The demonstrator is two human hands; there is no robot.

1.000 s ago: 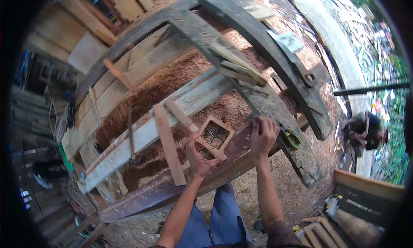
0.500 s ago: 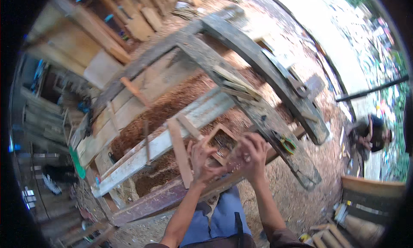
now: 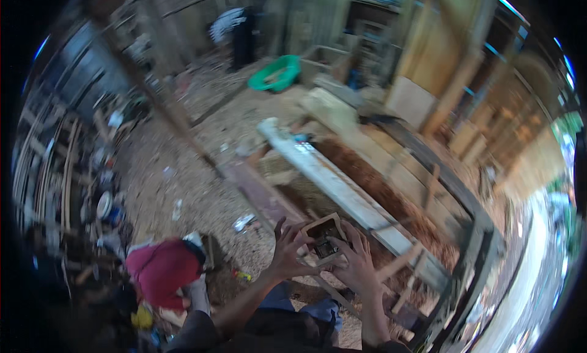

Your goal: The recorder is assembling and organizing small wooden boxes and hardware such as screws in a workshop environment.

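A small open-topped wooden box (image 3: 335,221) is between my two hands, tilted, with dark contents that I cannot make out. My left hand (image 3: 290,252) grips its left side, fingers curved around the edge. On the right side my right hand (image 3: 357,262) has hold of the box, with one digit reaching over the opening. Just beyond the hands runs a reddish-brown plank (image 3: 260,185), and past it a long whitish board (image 3: 333,175).
A dark timber frame (image 3: 471,255) stands at the right, with wood shavings (image 3: 354,166) inside the bench. A person in red (image 3: 162,273) bends low at the left. Farther off are a green basin (image 3: 276,74) and a slanting post (image 3: 156,102). Wood scraps line the left wall.
The view has swung to the left, bringing in the green basin and the person in red. My hands have closed in around the box, which now sits between them.
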